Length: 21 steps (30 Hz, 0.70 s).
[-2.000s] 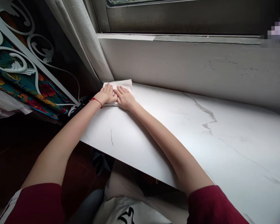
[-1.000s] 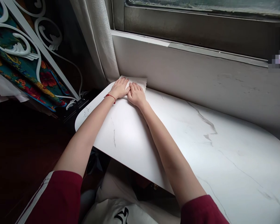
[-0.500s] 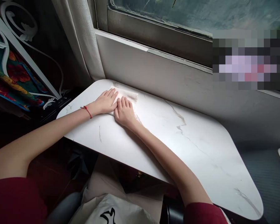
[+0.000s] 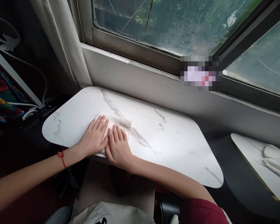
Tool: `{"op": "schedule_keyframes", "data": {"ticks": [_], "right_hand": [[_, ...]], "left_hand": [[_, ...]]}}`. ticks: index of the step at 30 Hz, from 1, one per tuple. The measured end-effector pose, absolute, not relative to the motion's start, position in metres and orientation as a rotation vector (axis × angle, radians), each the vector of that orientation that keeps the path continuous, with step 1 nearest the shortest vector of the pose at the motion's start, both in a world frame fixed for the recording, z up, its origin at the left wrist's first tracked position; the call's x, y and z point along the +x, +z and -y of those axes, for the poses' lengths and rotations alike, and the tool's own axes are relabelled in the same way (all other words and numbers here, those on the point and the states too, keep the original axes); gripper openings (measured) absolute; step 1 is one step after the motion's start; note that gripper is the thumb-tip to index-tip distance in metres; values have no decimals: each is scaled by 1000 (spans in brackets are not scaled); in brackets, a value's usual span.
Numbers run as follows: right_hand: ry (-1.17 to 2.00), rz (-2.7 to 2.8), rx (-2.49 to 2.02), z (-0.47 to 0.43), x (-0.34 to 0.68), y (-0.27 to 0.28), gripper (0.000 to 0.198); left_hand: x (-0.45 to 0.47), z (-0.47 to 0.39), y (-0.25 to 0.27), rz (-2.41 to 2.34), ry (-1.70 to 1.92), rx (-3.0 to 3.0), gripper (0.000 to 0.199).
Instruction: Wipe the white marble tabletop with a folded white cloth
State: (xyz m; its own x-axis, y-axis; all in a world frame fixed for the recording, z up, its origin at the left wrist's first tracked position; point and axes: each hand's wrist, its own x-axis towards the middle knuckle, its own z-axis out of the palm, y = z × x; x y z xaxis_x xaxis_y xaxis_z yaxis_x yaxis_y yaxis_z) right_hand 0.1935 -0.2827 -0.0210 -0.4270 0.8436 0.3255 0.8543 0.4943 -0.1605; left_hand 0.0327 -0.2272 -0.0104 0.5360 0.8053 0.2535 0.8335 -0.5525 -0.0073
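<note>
A white cloth (image 4: 120,121) lies on the white marble-patterned tabletop (image 4: 177,143), its far edge rolled up in front of my fingers. My left hand (image 4: 94,138) rests flat on the cloth's left part, fingers stretched out and a little apart. Beside it my right hand (image 4: 119,144) presses on the cloth, palm down, with its fingers extended forward. The two thumbs meet or nearly touch. Both hands are near the table's front edge and cover much of the cloth. A red string bracelet (image 4: 62,158) circles my left wrist.
A grey wall with a window (image 4: 154,28) runs behind the table, a pale curtain (image 4: 58,40) at its left. At the right a second marble-patterned surface (image 4: 249,149) bears a crumpled white cloth (image 4: 276,158). A white metal frame with colourful fabric (image 4: 2,93) stands left.
Both hands have drawn the cloth from the table's back edge toward the front edge. The view has shifted, bringing more of the window and the second surface into sight.
</note>
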Motion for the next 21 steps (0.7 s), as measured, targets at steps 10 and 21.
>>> {"op": "schedule_keyframes", "data": {"ticks": [10, 21], "right_hand": [[-111, 2406, -1332, 280, 217, -11, 51], [-32, 2315, -1435, 213, 253, -16, 64]], "left_hand": [[67, 235, -9, 1487, -243, -2580, 67], [105, 169, -3, 1425, -167, -2627, 65]]}}
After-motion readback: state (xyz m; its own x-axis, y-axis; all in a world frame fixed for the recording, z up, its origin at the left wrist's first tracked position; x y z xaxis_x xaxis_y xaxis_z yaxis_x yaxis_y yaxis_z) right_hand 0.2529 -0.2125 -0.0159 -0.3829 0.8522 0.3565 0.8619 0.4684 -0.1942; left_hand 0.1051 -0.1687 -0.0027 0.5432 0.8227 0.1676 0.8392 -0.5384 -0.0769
